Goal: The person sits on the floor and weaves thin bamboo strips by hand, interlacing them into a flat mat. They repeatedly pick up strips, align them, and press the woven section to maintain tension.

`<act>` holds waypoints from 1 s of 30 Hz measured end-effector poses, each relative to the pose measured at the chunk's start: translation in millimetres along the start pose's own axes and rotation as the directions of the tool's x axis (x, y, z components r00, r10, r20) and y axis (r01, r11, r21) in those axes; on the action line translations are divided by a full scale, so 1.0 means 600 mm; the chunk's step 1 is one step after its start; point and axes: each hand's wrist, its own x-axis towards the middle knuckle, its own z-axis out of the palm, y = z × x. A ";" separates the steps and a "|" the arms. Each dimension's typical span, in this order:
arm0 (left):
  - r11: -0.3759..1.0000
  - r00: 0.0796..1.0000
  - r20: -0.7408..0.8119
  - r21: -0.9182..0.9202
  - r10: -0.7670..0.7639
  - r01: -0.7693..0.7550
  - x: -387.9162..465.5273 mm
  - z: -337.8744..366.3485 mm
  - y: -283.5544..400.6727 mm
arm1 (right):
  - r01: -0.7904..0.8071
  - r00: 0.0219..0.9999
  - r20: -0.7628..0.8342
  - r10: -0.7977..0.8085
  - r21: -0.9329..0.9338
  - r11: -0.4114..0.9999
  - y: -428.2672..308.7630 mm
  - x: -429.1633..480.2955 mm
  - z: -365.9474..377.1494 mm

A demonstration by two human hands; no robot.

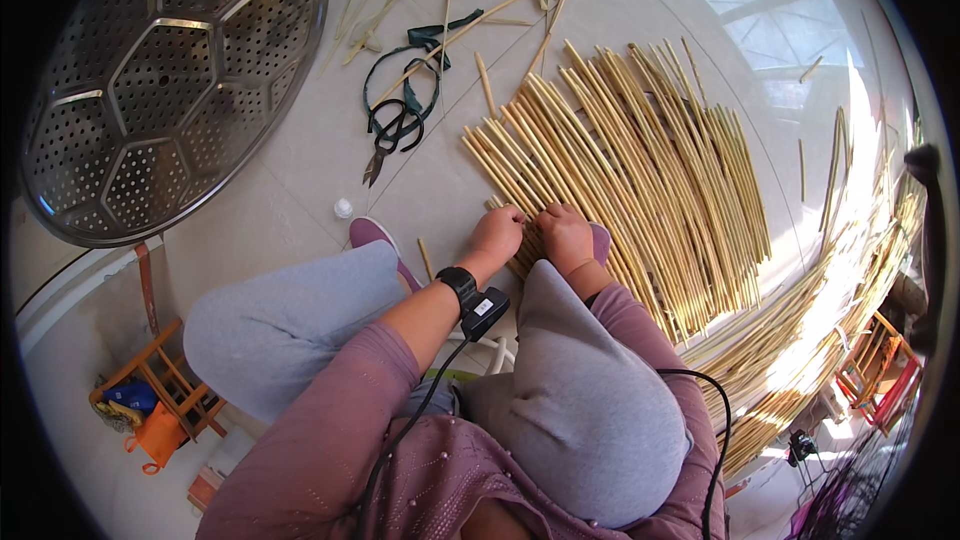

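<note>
A mat of straw-coloured reed stalks (637, 165) lies on the floor before me, the stalks side by side and fanned in a curve. At its near-left edge my left hand (499, 232) is curled with the fingers drawn in. My right hand (564, 236) is close beside it, knuckles up and fingers bent down onto the stalks. The two hands' fingertips almost meet; whatever they pinch there is hidden beneath them. A few shorter stalk ends (531, 246) show below and between the hands. Part of a purple shoe (600, 240) appears just right of my right hand.
Black-handled scissors (386, 139) and a dark green strip (420, 90) lie left of the mat. A perforated metal steamer tray (165, 82) stands at upper left. Long loose stalks (810, 360) are heaped at right. A small white object (343, 208) sits near my left shoe (369, 232).
</note>
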 end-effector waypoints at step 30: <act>0.982 0.987 0.160 -0.184 -0.015 0.045 0.026 0.017 -0.041 | -0.227 0.927 0.319 0.198 0.058 0.972 0.007 0.014 -0.161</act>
